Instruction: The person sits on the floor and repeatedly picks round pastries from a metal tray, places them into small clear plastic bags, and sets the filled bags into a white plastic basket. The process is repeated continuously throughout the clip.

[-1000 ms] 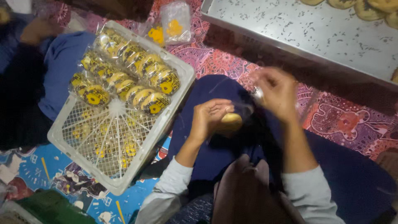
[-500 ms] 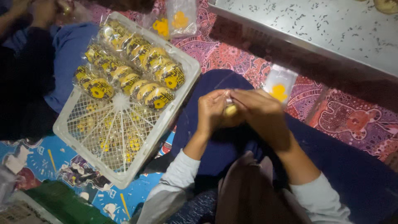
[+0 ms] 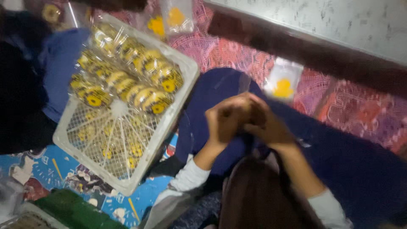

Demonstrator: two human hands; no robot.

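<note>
A patterned red and pink floor cloth point(image 3: 360, 110) spreads under everything. A grey speckled metal table point(image 3: 339, 21) runs beyond the white plastic lattice tray point(image 3: 123, 140), which holds clear-wrapped yellow snack packs point(image 3: 127, 80). Right of the tray, the left hand point(image 3: 227, 118) and right hand point(image 3: 265, 123) press closed together; what they grip is hidden.

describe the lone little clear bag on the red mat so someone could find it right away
Start at the long grey metal tray along the top right and drop just below its dark edge. There, on the patterned red mat, lies one small clear bag with a yellow patch, alone, unlike the packets filling the white basket.
</note>
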